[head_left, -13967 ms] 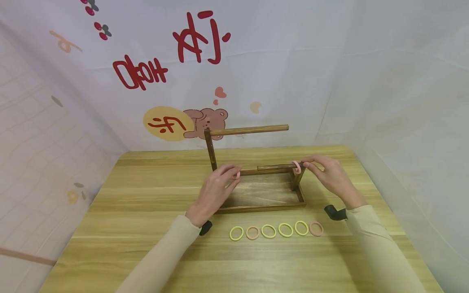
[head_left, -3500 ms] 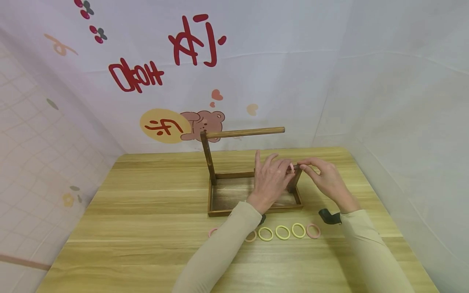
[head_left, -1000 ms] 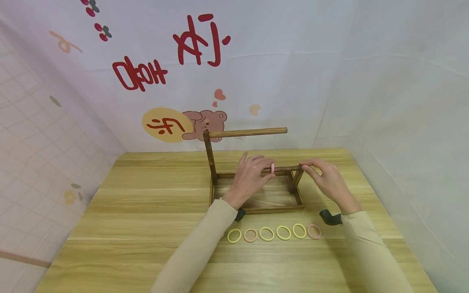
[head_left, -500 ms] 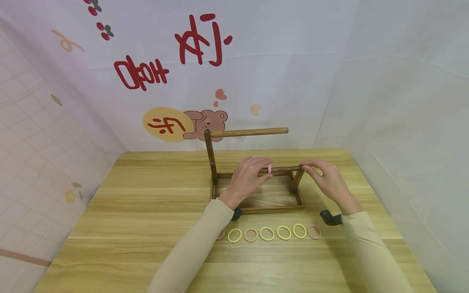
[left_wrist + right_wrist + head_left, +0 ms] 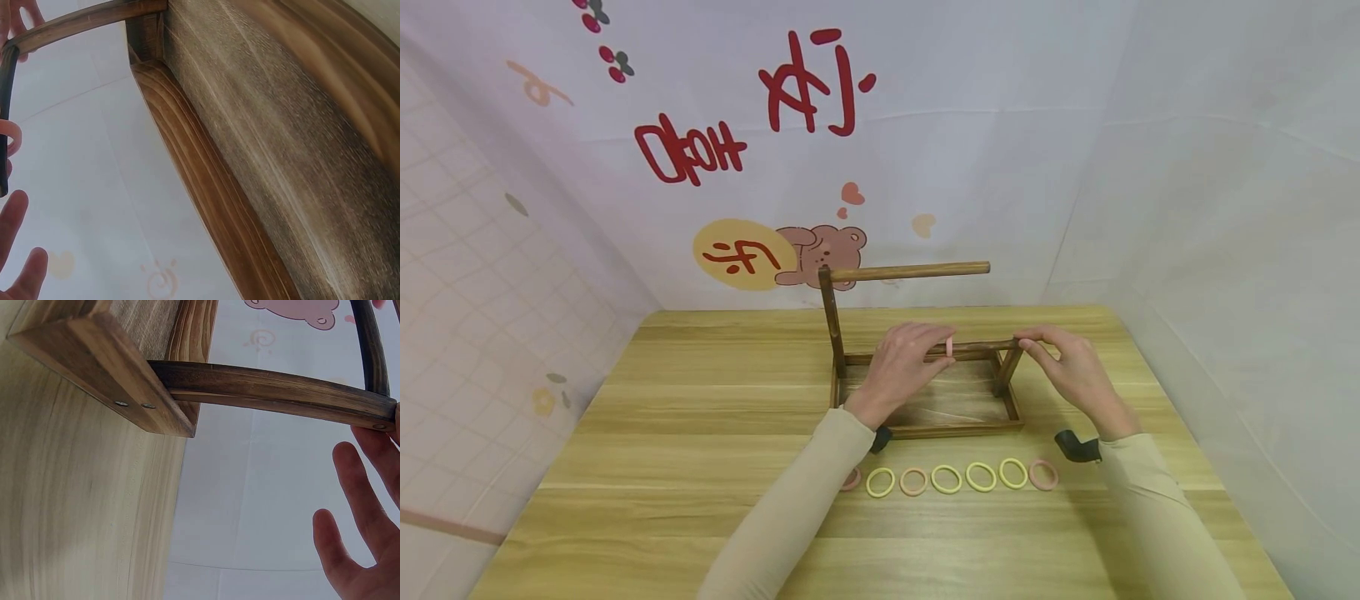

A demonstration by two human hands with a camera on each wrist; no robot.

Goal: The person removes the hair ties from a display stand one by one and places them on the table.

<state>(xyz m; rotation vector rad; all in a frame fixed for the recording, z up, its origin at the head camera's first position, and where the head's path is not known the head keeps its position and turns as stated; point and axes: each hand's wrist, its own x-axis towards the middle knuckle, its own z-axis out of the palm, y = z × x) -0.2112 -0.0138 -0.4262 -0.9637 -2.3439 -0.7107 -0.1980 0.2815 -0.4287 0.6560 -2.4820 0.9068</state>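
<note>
In the head view my left hand pinches a small pink ring between thumb and fingers, near the free end of the lower wooden rod. The left wrist view shows this pink ring around the dark rod. My right hand grips the top of the short post, where the rod joins it. In the right wrist view some fingers of that hand spread apart below the post. Part of the rod is hidden behind my left hand.
The wooden stand has a shallow tray base and a taller post with an upper rod. A row of yellow and pink rings lies in front. My left sleeve partly covers the leftmost pink ring.
The pink ring was by the short post 3.5 s ago; my left hand has drawn it left along the rod, only slightly in the last half second. My right hand keeps its grip on the post.
</note>
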